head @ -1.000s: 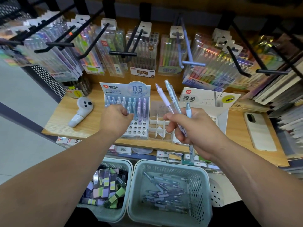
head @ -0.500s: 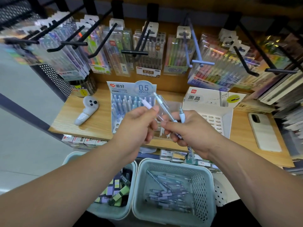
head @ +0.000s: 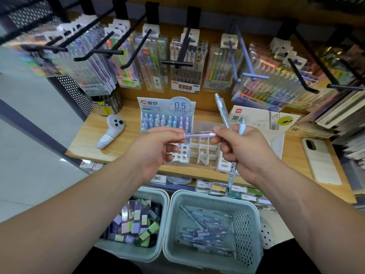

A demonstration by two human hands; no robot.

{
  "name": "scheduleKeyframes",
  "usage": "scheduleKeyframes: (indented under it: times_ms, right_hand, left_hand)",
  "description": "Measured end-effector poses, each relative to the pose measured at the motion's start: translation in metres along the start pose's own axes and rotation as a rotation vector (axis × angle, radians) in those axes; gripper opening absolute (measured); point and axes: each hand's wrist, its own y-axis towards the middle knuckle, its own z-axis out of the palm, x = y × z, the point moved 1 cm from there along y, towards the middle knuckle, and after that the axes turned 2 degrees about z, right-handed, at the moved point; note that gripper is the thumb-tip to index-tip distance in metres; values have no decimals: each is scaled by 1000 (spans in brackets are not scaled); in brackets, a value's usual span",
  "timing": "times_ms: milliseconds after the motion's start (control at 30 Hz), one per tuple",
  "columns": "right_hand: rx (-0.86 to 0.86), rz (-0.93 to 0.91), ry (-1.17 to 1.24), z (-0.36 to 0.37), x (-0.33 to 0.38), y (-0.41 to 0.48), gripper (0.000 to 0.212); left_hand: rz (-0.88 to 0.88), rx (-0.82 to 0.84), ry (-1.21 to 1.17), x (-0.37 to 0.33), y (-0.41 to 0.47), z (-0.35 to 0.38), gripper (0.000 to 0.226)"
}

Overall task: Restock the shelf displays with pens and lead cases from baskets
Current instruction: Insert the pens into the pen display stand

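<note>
My left hand [head: 158, 149] pinches a purple pen [head: 199, 134] that lies level between both hands, in front of the 0.5 mm pen display stand [head: 167, 107]. My right hand [head: 245, 153] touches that pen's other end with its fingertips and grips two more pens [head: 222, 111] that stick up from the fist. The stand's back rows hold several pens; its front holes show bare. Below the shelf, the right basket [head: 171, 224] holds several loose pens and the left basket [head: 154, 194] holds lead cases.
A divided clear tray [head: 201, 151] and a white lead-case display box [head: 262, 119] stand right of the pen stand. A white controller [head: 110, 133] lies at the wooden shelf's left, a phone [head: 320, 163] at its right. Black hooks with hanging pen packs jut out overhead.
My left hand came away from the stand, met my right hand and drew the purple pen sideways out of the bundle. Two pens stay in my right fist.
</note>
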Motion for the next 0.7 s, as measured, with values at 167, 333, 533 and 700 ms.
scheduleKeyframes:
  times_ms: [167, 333, 533, 700]
  right_hand:
    - [21, -53, -127, -5, 2, -2, 13]
    - [133, -122, -333, -1, -2, -7, 19]
    - [140, -154, -411, -6, -4, -6, 17]
    - [15, -125, -255, -16, 0, -3, 17]
  left_hand:
    - [139, 103, 499, -9, 3, -5, 7]
    - [296, 202, 668, -1, -1, 15, 5]
    - [428, 235, 841, 6, 10, 25, 8]
    - [537, -76, 983, 9, 30, 18, 13]
